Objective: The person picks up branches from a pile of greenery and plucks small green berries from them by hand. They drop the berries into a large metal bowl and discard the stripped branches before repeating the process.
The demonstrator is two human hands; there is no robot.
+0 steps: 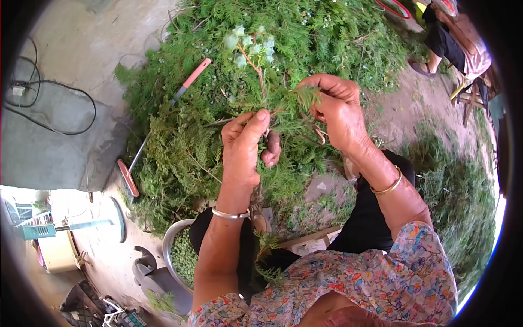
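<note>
My left hand (246,144) and my right hand (336,110) are raised together, both pinching one green conifer sprig (283,98). The sprig's thin brown stem rises between the hands and ends in a cluster of pale blue-green berries (249,43). The left thumb and fingers grip the stem low down. The right fingers close on the feathery leaves at the sprig's right side. A silver bangle sits on the left wrist, a gold one on the right.
A big heap of cut green branches (218,120) covers the ground ahead, with a pink-handled broom (158,125) lying on it. A metal basin of green berries (182,253) stands by my left knee. Another person (457,43) sits at top right. Cables (49,109) lie at left.
</note>
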